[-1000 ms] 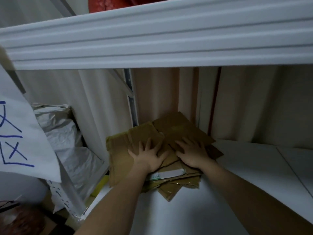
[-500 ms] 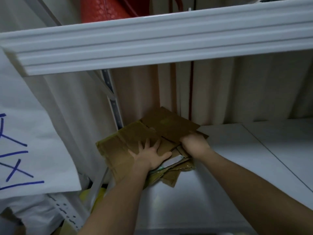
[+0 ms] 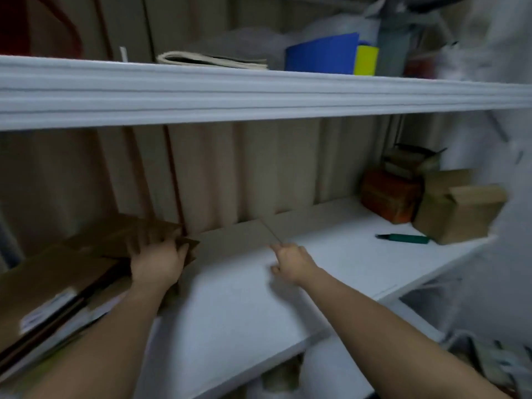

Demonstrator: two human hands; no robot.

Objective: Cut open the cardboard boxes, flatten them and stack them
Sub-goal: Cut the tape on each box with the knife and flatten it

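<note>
A stack of flattened brown cardboard lies at the left end of the white shelf, with a white label showing at its near edge. My left hand rests on the stack's right end with its fingers spread over the top sheet. My right hand hovers over the bare shelf to the right of the stack, loosely curled and holding nothing. A green-handled cutter lies on the shelf far to the right, beside an unflattened cardboard box. The view is blurred.
An orange-red box and more small boxes stand behind the cardboard box at the far right. The upper shelf's thick white beam runs overhead, carrying papers and a blue and yellow item. A ribbed beige wall backs the shelf.
My view has swung right, revealing the cutter and boxes. My right hand has left the cardboard stack and moved right over the shelf. My left hand stays on the stack.
</note>
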